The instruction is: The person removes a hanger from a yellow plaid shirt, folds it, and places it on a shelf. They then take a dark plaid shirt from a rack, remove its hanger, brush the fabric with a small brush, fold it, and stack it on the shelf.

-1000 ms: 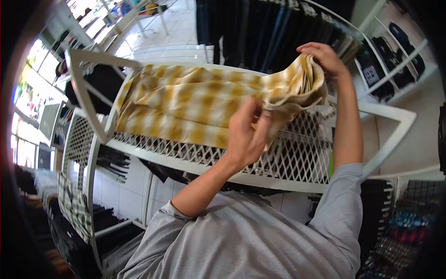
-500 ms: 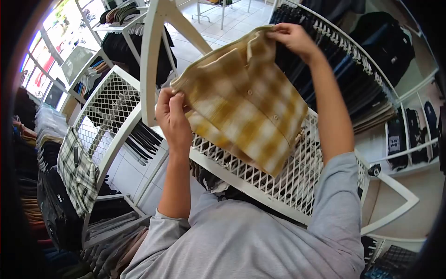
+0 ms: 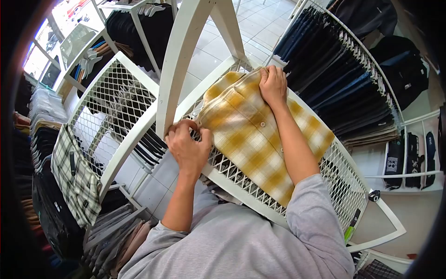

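Note:
A yellow and white plaid shirt (image 3: 241, 142) with light buttons down its front lies folded on a white mesh shelf (image 3: 341, 183). My left hand (image 3: 188, 144) has its fingers curled at the shirt's left corner, pinching the edge. Over at the upper edge, my right hand (image 3: 274, 86) is closed on the cloth, its fingertips bent over the fold. My right forearm crosses the shirt and covers part of its right side. A flap of yellow cloth shows behind the upper fold.
A white upright post (image 3: 179, 60) rises just beyond my left hand. Dark trousers (image 3: 325, 88) hang along a curved rail at right. A green and white plaid shirt (image 3: 74, 176) lies over the left mesh shelf (image 3: 118, 97). A black and green marker (image 3: 352, 225) lies on the shelf's right end.
The yellow plaid shirt was held up in the air between both hands. Now it rests flat on the mesh shelf, and both hands have come down with it.

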A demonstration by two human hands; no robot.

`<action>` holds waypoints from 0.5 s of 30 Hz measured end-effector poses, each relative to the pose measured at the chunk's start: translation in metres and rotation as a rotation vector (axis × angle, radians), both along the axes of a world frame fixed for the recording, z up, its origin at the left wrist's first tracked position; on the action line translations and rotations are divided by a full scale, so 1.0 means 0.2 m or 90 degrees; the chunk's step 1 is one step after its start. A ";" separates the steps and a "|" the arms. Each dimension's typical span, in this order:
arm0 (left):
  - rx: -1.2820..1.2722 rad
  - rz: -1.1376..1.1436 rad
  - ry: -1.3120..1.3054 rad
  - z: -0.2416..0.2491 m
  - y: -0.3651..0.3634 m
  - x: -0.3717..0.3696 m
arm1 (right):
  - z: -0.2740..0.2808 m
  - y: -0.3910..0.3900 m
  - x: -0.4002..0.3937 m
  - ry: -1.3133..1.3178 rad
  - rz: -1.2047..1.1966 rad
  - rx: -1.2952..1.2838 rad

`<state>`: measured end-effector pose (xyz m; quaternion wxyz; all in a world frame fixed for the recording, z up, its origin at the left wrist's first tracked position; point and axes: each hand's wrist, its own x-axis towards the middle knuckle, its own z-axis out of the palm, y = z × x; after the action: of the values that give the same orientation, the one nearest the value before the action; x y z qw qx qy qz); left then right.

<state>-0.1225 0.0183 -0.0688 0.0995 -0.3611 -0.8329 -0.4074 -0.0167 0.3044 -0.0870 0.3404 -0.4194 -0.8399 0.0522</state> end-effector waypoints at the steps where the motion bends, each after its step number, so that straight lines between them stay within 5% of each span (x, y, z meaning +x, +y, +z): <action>1: 0.000 -0.005 -0.003 0.02 0.01 0.01 | 0.00 0.00 0.01 -0.021 -0.019 -0.016; 5: 0.003 -0.023 -0.015 0.00 0.01 -0.01 | 0.05 -0.03 0.02 -0.081 -0.105 -0.006; 15: -0.013 -0.055 0.040 -0.02 -0.02 0.00 | 0.14 -0.02 0.06 0.013 0.074 -0.114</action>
<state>-0.1233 0.0151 -0.0729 0.1041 -0.4104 -0.8171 -0.3914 -0.0038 0.2995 -0.0595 0.3064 -0.3981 -0.8514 0.1508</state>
